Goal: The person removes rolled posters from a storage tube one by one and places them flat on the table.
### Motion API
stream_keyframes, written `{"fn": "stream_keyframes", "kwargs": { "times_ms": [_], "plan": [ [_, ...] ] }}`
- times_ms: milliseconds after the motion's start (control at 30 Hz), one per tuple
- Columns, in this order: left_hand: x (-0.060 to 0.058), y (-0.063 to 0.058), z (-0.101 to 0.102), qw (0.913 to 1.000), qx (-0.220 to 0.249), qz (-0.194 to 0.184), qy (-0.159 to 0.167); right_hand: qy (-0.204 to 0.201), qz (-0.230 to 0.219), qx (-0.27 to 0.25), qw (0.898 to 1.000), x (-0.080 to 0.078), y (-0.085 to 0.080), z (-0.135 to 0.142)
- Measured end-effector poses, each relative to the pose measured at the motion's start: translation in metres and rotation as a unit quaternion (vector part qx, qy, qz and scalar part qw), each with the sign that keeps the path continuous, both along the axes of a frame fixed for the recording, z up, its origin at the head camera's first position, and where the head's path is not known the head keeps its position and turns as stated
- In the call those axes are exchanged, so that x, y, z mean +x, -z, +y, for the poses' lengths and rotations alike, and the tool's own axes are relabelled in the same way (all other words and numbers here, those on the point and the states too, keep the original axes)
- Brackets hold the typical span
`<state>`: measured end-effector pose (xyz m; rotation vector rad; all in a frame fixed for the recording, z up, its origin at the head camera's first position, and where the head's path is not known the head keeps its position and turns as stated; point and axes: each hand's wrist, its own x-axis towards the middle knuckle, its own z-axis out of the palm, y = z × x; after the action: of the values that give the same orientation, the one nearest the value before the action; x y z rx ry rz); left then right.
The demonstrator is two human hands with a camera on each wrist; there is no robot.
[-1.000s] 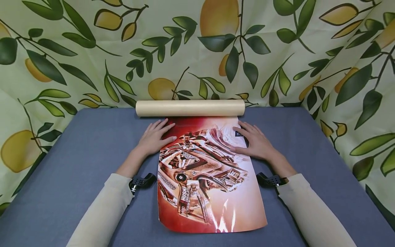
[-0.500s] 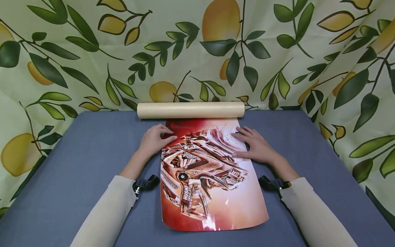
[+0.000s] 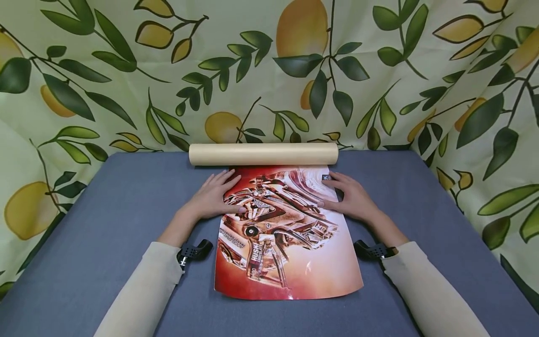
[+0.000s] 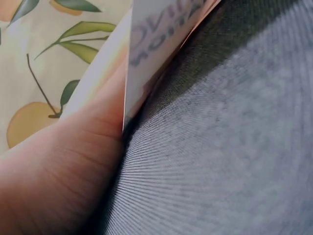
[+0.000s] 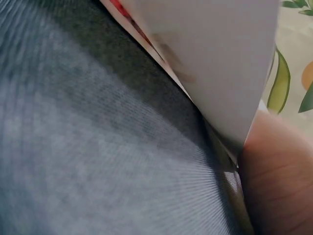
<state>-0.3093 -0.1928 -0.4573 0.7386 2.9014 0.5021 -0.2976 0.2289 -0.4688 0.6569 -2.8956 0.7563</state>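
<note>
A glossy red and white poster (image 3: 290, 234), printed with a mechanical helmet-like picture, lies in the middle of the table in the head view. My left hand (image 3: 212, 196) rests over its left edge, fingers spread, with the thumb on the print. On the opposite edge my right hand (image 3: 351, 196) lies with straight fingers and its thumb reaching inward. In the left wrist view the poster's pale underside (image 4: 151, 58) stands lifted beside the hand (image 4: 63, 171). Likewise, the right wrist view shows the curled-up underside (image 5: 215, 58) meeting the hand (image 5: 279, 181).
A cream cylindrical roll (image 3: 263, 154) lies across the poster's far end, close to the back edge of the table. Blue-grey cloth covers the table (image 3: 105, 234). A curtain (image 3: 236, 79) printed with lemons and leaves hangs behind and at both sides.
The poster's near edge has drawn away from me, and the cream roll has come slightly nearer. My left hand's fingers, bent half a second ago, are spread again. The right hand stays by its edge.
</note>
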Motion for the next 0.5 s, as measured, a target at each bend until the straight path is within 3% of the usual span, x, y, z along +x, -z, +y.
{"fn": "stream_keyframes", "kwargs": {
  "times_ms": [233, 500],
  "plan": [
    [0.0002, 0.0028, 0.0010, 0.9984, 0.026, 0.005, -0.051, 0.005, -0.042, 0.053, 0.998, -0.0017, -0.0008, -0.0027],
    [0.0007, 0.0012, 0.0036, 0.9962, 0.043, 0.013, -0.075, 0.044, -0.044, 0.030, 0.998, -0.0021, -0.0038, -0.0055]
  ]
}}
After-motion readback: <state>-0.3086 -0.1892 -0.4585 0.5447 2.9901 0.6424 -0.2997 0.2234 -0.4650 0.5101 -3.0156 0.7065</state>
